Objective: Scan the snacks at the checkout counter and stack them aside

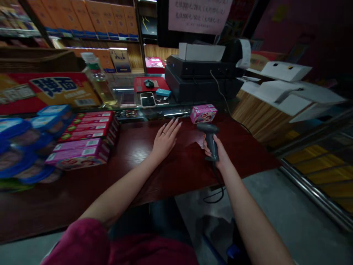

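Note:
My right hand [217, 147] is wrapped round the handle of a dark grey barcode scanner [211, 141], held over the right part of the reddish-brown counter [143, 180]. The scanner's head points away and to the left, and its cable hangs down past the counter's front edge. A pink and purple box [203, 113] sits just beyond the scanner, apart from it. My left hand [166, 138], with a ring on one finger, lies flat with its fingers stretched out near the middle of the counter. Nothing is in it.
To the left are red boxes [88, 125], purple boxes [79, 151] and blue-lidded tubs [19, 147]. Behind them stand a large carton [49, 90] and a bottle [99, 81]. A phone [148, 99] lies near a mouse [149, 83]. Black cash-drawer equipment [201, 82] stands at the back.

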A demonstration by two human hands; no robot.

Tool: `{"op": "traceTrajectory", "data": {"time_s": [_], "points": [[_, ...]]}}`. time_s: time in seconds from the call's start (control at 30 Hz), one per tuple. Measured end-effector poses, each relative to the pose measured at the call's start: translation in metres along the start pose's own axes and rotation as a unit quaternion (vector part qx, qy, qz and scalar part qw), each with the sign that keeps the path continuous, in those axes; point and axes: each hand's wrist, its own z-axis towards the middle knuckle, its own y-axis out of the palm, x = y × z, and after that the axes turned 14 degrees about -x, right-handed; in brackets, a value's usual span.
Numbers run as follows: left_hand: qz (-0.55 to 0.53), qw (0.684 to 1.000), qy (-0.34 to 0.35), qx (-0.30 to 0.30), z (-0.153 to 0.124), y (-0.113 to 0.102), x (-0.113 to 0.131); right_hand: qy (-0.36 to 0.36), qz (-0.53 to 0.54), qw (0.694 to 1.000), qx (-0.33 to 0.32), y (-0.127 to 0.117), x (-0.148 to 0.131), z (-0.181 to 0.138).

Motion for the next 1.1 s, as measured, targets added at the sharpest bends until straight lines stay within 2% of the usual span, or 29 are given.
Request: {"op": "traceTrajectory", "data": {"time_s": [0.13, 0.33, 0.47, 0.57, 0.67, 0.77, 0.93, 1.1], "points": [[0.071, 0.997, -0.015, 0.012, -0.089, -0.044, -0.036, 0.038, 0.000, 0.998, -0.058, 0.057, 0.036, 0.007], [0.091, 0.985, -0.138, 0.054, -0.204, -0.095, -0.087, 0.069, 0.009, 0.984, -0.163, 0.161, 0.098, 0.009], [0.089, 0.958, -0.256, 0.093, -0.253, -0.123, -0.111, 0.075, 0.022, 0.975, -0.207, 0.218, 0.130, 0.004], [0.065, 0.943, -0.316, 0.078, -0.270, -0.133, -0.123, 0.067, 0.023, 0.973, -0.221, 0.244, 0.145, -0.001], [0.038, 0.941, -0.334, 0.048, -0.275, -0.133, -0.129, 0.070, 0.002, 0.970, -0.234, 0.252, 0.150, -0.008], [0.022, 0.948, -0.314, 0.038, -0.276, -0.132, -0.129, 0.069, -0.017, 0.972, -0.223, 0.246, 0.147, -0.013], [0.002, 0.981, -0.192, 0.001, -0.276, -0.137, -0.126, 0.043, -0.013, 0.985, -0.166, 0.224, 0.137, -0.015], [0.011, 0.994, -0.105, -0.028, -0.267, -0.132, -0.120, 0.019, -0.032, 0.990, -0.137, 0.204, 0.126, -0.020]]}}
